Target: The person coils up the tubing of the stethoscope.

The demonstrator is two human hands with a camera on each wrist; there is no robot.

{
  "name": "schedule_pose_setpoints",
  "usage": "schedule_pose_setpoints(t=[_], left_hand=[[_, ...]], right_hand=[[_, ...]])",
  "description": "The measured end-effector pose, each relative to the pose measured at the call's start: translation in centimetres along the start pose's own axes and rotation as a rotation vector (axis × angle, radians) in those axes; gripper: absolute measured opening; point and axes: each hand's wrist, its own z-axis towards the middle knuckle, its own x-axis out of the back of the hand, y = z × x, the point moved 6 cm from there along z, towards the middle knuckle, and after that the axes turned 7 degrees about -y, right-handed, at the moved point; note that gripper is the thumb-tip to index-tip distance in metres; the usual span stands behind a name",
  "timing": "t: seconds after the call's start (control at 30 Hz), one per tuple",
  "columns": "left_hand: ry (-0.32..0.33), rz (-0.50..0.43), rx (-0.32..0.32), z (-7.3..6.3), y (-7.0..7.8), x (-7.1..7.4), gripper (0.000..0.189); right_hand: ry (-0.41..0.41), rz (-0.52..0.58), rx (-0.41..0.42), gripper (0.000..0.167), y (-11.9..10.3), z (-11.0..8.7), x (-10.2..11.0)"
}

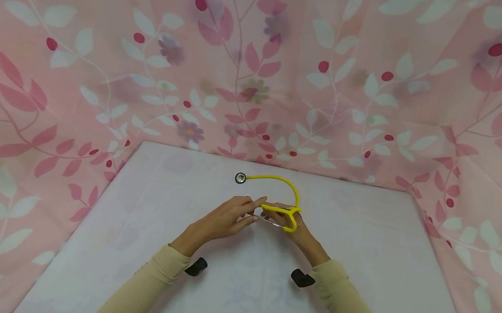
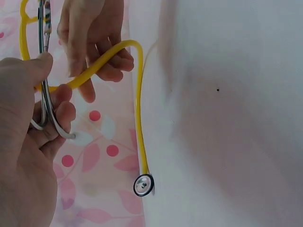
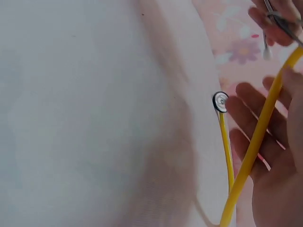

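A stethoscope with yellow tubing (image 1: pixel 276 178) is held up over the table by both hands. My left hand (image 1: pixel 228 217) pinches its metal ear tubes (image 2: pixel 45 99) between thumb and fingers, the pale ear tips beside the fingers. The yellow tube crosses the palm side of my right hand (image 3: pixel 279 156); thumb and index finger meet around it, while the other fingers extend loosely behind. From there the tube curves away to the round chest piece (image 1: pixel 241 178), black-rimmed with a silver face, near the table's far side. The Y-shaped joint (image 1: pixel 293 211) lies at the right hand.
The table (image 1: pixel 355 305) has a pale whitish cover. Pink cloth (image 1: pixel 262 64) with leaves and berries hangs behind it and along both sides. Dark wrist-worn devices (image 1: pixel 196 267) show beside both sleeves.
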Motion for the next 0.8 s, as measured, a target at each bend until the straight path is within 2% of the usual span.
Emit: schedule_pose_setpoints(t=[0.07, 0.13, 0.17, 0.3, 0.4, 0.53, 0.67, 0.8], left_hand=[[0.029, 0.016, 0.02, 0.1, -0.3, 0.0, 0.062], [0.047, 0.03, 0.047, 0.1, -0.7, -0.1, 0.062], [0.053, 0.036, 0.059, 0.1, -0.9, -0.2, 0.062], [0.035, 0.026, 0.13, 0.1, -1.7, -0.8, 0.061], [0.0, -0.001, 0.179, 0.0, -2.3, -1.5, 0.06], [-0.048, 0.001, 0.207, -0.1, -2.7, -2.0, 0.057], [-0.095, 0.015, 0.212, -0.1, -2.9, -2.2, 0.051], [-0.117, 0.011, 0.222, -0.1, -2.7, -2.0, 0.049]], right_hand=[[0.059, -0.113, 0.049, 0.029, -0.2, -0.4, -0.2], [0.085, -0.145, 0.036, 0.036, 0.0, -1.0, -0.5], [0.085, -0.194, 0.023, 0.038, 0.1, -1.3, -0.8], [0.011, -0.218, -0.084, 0.039, 0.2, -2.6, -1.9], [-0.038, -0.254, -0.095, 0.038, -0.4, -3.4, -2.5], [-0.087, -0.34, -0.096, 0.034, -2.1, -3.9, -2.9], [-0.091, -0.516, -0.062, 0.027, -4.1, -3.8, -2.8], [0.001, -0.74, 0.02, 0.019, -5.7, -3.7, -2.3]])
